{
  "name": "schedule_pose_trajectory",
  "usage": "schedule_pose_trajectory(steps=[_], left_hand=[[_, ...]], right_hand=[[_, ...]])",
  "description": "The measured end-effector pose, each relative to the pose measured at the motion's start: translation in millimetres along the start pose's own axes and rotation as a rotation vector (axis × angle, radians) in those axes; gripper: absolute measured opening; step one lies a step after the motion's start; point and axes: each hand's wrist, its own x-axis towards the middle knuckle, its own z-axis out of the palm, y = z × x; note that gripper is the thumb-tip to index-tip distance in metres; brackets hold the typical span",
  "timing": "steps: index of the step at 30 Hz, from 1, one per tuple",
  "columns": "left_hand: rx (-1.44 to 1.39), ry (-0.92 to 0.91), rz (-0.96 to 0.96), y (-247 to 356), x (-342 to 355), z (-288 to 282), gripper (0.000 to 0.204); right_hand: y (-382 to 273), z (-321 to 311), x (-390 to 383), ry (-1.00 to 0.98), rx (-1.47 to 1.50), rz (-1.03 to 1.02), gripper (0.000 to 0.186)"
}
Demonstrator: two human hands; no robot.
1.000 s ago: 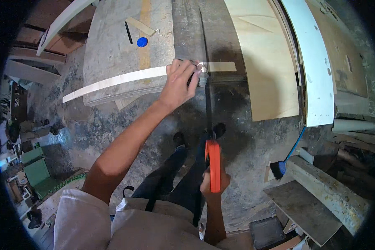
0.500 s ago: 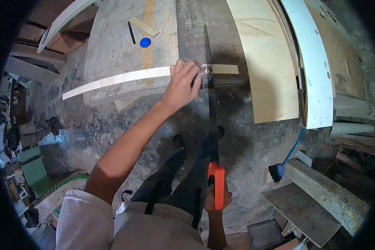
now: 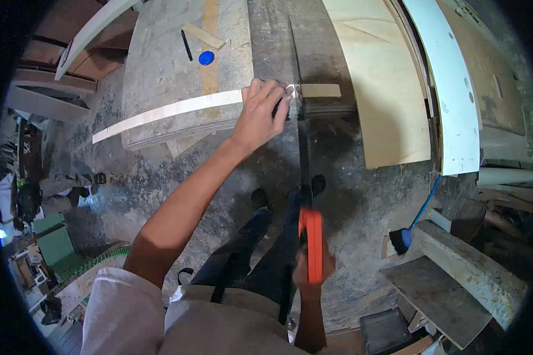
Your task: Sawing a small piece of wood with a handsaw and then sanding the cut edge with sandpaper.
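My left hand presses a long pale wooden strip against the near edge of the grey worktable, fingers closed over it. Beside my fingertips, the long dark blade of a handsaw crosses the strip, whose short end shows to the right. My right hand grips the saw's orange handle low in front of my body. Farther up on the table lie a short wooden offcut, a black pen-like stick and a small round blue object.
A plywood sheet and long white board stand at right, above a blue broom and a bulky pale beam. Curved boards are at upper left, green furniture at lower left. My feet are on the stained floor.
My right hand drew the saw back toward my body, then pushed it part of the way forward again. My left hand stayed on the strip, shifting only slightly in view.
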Motion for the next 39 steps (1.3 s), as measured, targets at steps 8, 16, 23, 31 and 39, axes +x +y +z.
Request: schedule_pose_trajectory(steps=[8, 16, 23, 31, 39], left_hand=[[-0.019, 0.033, 0.009, -1, -2, 2, 0.012], [0.0, 0.009, -0.026, -6, -3, 0, 0.013], [0.021, -0.019, -0.06, -5, -3, 0, 0.014], [0.03, -0.022, -0.035, -1, -1, -4, 0.015], [-0.01, -0.008, -0.053, 2, 0, -2, 0.013]], right_hand=[[-9, -2, -27, 0.185, 0.155, 0.2, 0.01], [9, -8, -19, -0.013, 0.015, 0.012, 0.063], [6, -3, 22, -0.164, 0.144, 0.083, 0.066], [5, -9, 21, -0.1, 0.027, -0.047, 0.067], [-12, -14, 13, -0.071, 0.022, 0.123, 0.068]])
